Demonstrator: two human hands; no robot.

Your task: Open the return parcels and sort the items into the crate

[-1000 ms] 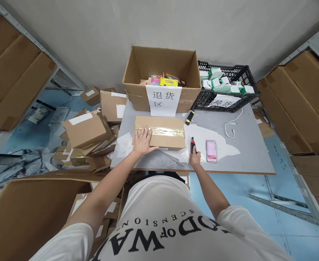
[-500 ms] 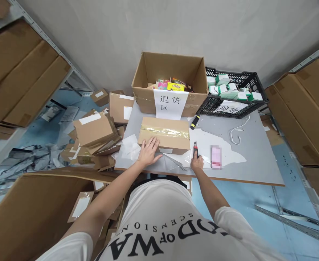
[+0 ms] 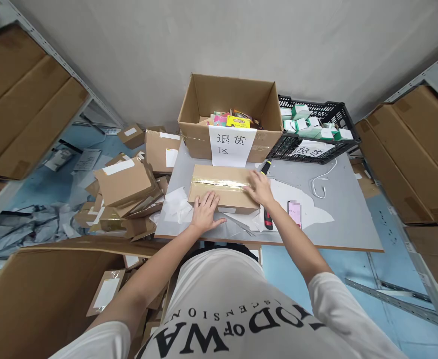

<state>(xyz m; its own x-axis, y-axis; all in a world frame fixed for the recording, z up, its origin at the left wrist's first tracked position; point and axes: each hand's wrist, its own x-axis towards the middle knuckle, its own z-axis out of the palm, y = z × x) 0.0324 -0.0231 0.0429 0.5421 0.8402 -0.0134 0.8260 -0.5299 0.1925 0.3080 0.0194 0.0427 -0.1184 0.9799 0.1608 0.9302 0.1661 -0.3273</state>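
Head view, standing by the table (image 3: 346, 227): one closed carton (image 3: 224, 196) lies flat near the table's near edge, left of centre, in front of the open box (image 3: 193, 142). A strip of shiny tape (image 3: 212, 183) runs along its top from left to right. Left hand (image 3: 205, 213) laid on the near left edge, fingers extended, thumb spread wide; it grasps nothing. Right hand (image 3: 262, 189) at the right end, fingers bent, thumb apart; cannot tell whether it pinches the tape. Red-and-black cutter (image 3: 267, 219) lies beside the carton's near right corner, below the right forearm. Handling, as judged: stiff cardboard walls, a top that may give under pressure; weight unknown, contents hidden, so fragility uncertain. Tape probably slicker than bare board. Best hold: a palm against each short end, left and right, low down, keeping off the taped seam.
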